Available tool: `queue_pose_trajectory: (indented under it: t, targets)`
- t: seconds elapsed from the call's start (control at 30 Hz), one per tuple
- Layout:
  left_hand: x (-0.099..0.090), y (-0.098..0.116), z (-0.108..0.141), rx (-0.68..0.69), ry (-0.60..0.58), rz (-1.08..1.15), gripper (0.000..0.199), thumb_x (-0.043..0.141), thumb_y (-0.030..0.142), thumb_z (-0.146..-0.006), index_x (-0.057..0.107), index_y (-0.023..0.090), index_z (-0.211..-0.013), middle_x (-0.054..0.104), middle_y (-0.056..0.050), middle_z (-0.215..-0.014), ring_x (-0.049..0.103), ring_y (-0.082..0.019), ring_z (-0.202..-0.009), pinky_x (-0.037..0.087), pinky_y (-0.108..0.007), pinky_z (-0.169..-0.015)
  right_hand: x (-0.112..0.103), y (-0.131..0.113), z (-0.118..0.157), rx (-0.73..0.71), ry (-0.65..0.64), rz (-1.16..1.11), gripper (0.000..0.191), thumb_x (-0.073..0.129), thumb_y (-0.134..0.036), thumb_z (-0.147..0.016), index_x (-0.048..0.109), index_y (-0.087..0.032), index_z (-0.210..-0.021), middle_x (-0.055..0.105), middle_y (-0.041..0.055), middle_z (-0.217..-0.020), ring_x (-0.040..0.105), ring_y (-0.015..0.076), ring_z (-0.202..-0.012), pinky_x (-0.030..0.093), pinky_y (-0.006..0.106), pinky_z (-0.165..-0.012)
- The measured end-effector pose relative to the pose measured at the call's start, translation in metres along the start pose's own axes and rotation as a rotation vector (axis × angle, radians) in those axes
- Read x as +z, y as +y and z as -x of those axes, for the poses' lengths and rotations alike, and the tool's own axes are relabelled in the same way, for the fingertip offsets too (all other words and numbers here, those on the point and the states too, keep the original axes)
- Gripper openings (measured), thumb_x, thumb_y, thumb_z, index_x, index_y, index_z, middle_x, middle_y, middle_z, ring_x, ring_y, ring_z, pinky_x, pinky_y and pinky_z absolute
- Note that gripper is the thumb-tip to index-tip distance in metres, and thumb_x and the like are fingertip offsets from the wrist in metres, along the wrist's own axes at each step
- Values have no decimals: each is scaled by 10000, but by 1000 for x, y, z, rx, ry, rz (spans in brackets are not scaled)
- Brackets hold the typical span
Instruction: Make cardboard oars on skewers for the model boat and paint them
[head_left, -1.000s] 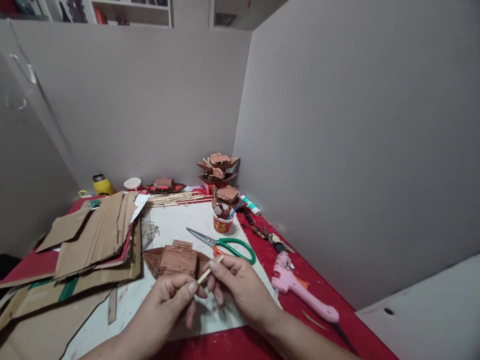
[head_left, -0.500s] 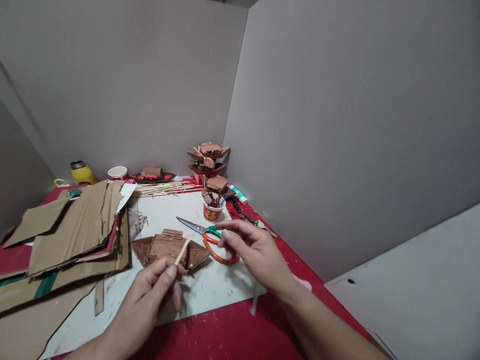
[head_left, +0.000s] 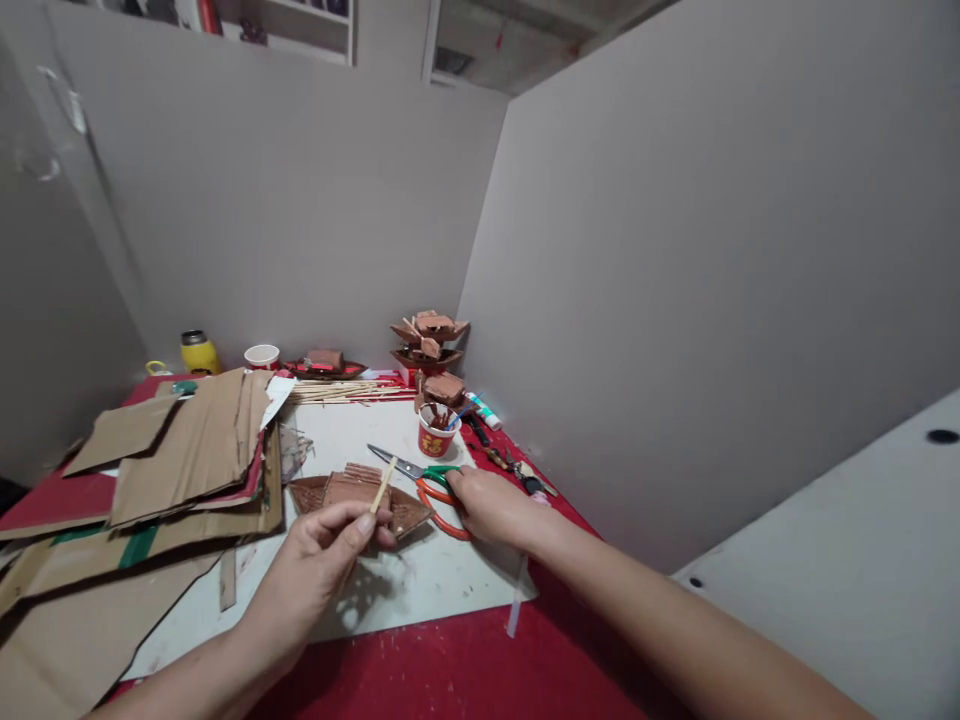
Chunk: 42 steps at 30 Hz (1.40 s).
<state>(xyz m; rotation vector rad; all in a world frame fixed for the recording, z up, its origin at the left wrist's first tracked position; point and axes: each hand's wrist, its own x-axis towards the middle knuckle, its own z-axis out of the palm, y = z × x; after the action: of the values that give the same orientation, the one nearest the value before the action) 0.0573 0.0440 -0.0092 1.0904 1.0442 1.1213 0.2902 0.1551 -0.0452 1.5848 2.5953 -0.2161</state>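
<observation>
My left hand (head_left: 330, 555) pinches a short, pale wooden stick (head_left: 384, 484) between thumb and fingers, its free end pointing up. Just behind that hand, a brown model boat (head_left: 352, 488) with a flat roof lies on the white sheet, partly hidden by my fingers. To the right, my right hand (head_left: 491, 505) has its fingers closed at the handles of a pair of scissors (head_left: 442, 505), one handle green and one orange. The blades lie low over the sheet and point to the far left. My right fingertips are partly hidden.
Stacked cardboard pieces (head_left: 195, 450) cover the left side. A paper cup (head_left: 437, 432) with brown paint stands behind the scissors. Farther back are thin sticks (head_left: 349, 391), more model boats (head_left: 431, 328), a white cup (head_left: 262, 357) and a yellow bottle (head_left: 198, 355). Grey partitions enclose the table.
My right hand has reached down onto the scissors' handles from just above them. My left hand still holds the stick. The camera view has tilted up, showing shelves above the partition.
</observation>
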Motion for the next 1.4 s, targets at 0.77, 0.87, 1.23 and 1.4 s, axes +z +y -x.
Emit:
queue_pose_trajectory:
  t: [0.77, 0.87, 1.23, 1.4]
  targets:
    - [7, 58, 9, 120, -179, 263, 183, 756, 272, -747, 636, 134, -759, 696, -52, -745, 652, -130, -645, 501, -216, -580, -27, -35, 81, -256, 467, -872, 122, 601, -285, -801, 531, -214, -871, 575, -18, -747, 534, 149, -690, 441, 235, -640]
    - [11, 56, 5, 161, -151, 252, 187, 772, 270, -727, 653, 129, -761, 674, -31, -701, 616, -103, -587, 499, -222, -592, -25, -49, 76, -249, 497, -1011, 256, 714, -327, -714, 491, -213, -769, 484, -59, -653, 456, 117, -611, 409, 211, -582]
    - [18, 27, -3, 189, -102, 99, 171, 747, 275, -760, 671, 122, -771, 673, -34, -644, 619, -119, -586, 498, -227, -590, 8, -96, 65, -281, 316, -1773, 349, 722, -464, -760, 491, -209, -822, 543, -33, -682, 499, 80, -508, 468, 192, -471]
    - [23, 17, -5, 97, -97, 145, 225, 747, 324, -758, 694, 127, -854, 734, -81, -746, 664, -148, -582, 526, -252, -570, 8, -93, 65, -236, 225, -1814, 369, 705, -488, -774, 472, -205, -816, 552, -41, -589, 479, 73, -417, 438, 187, -403]
